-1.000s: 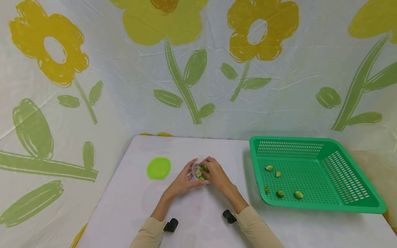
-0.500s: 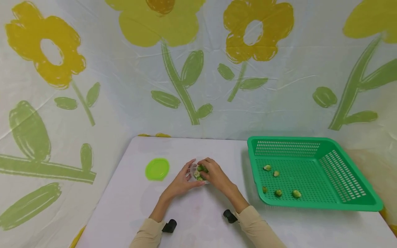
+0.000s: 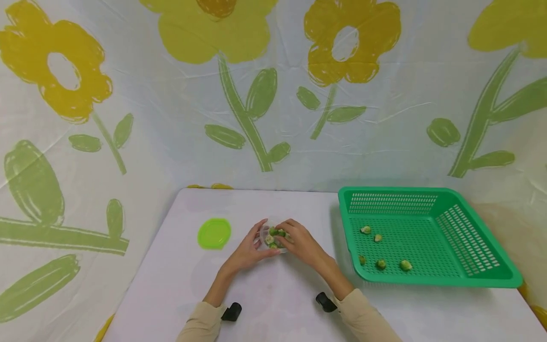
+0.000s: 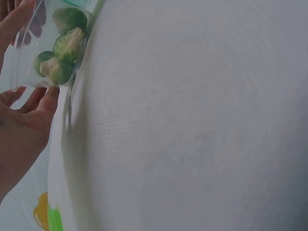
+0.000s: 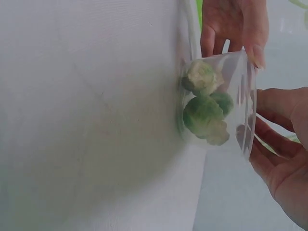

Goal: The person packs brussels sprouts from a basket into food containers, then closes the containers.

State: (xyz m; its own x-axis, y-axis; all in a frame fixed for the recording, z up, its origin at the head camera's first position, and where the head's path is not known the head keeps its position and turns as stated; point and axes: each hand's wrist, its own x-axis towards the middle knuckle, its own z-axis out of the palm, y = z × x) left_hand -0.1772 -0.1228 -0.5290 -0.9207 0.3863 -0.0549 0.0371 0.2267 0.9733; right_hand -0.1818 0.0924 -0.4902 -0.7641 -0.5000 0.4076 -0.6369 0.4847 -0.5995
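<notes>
My left hand point(image 3: 251, 251) grips a small clear plastic tub point(image 5: 238, 82) by its side, fingers and thumb spread around the wall. Several Brussels sprouts point(image 5: 204, 115) lie on its bottom; the left wrist view shows the same sprouts point(image 4: 67, 45) through the wall. Over the tub's right side reaches my right hand point(image 3: 301, 242), fingertips dipping past the rim above the sprouts. Thumb and fingers stand apart in the right wrist view, with no sprout showing between them.
A bright green lid point(image 3: 214, 233) lies on the white table point(image 3: 269, 294), left of the tub. To the right stands a large green plastic basket point(image 3: 444, 280) with several sprouts point(image 3: 405, 265) scattered in its left half. A flower-printed sheet point(image 3: 192, 109) hangs behind.
My right hand and forearm have shifted slightly right, uncovering more of the sprouts in the tub. The left hand keeps its hold on the tub. The head view has turned a little.
</notes>
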